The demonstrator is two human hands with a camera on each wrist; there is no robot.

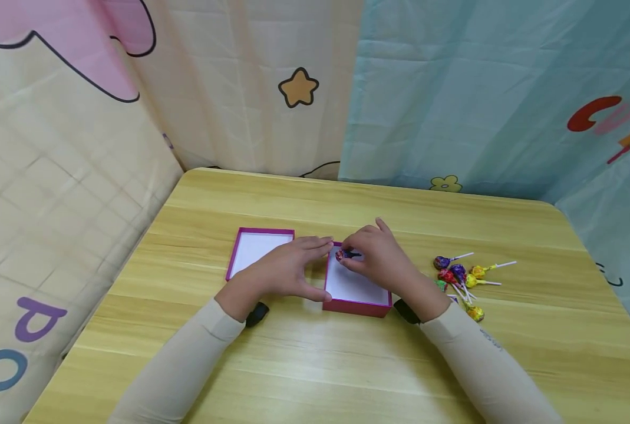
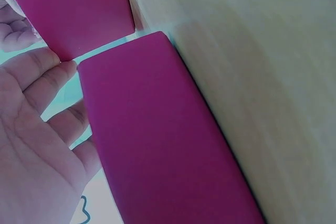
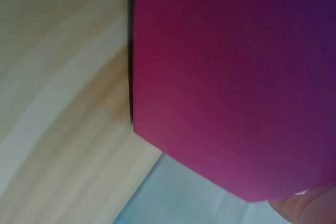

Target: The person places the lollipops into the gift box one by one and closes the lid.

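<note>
An open box (image 1: 357,308) with magenta sides and a pale inside stands on the table. Over its far left corner, my right hand (image 1: 378,256) pinches a lollipop (image 1: 340,255) in a dark, reddish wrapper; its stick is mostly hidden. My left hand (image 1: 293,265) spans the box's left side, fingertips at the far corner and thumb at the near one, fingers fairly straight. Behind that hand lies the matching lid (image 1: 261,250), inside up. The left wrist view shows the left fingertips touching the box (image 2: 79,9), close to the lid (image 2: 163,140). A box wall fills most of the right wrist view.
Several wrapped lollipops (image 1: 458,272) lie loosely piled to the right of the box, partly behind the right forearm. The wooden table (image 1: 315,365) meets printed curtains (image 1: 261,129) at the back and sides.
</note>
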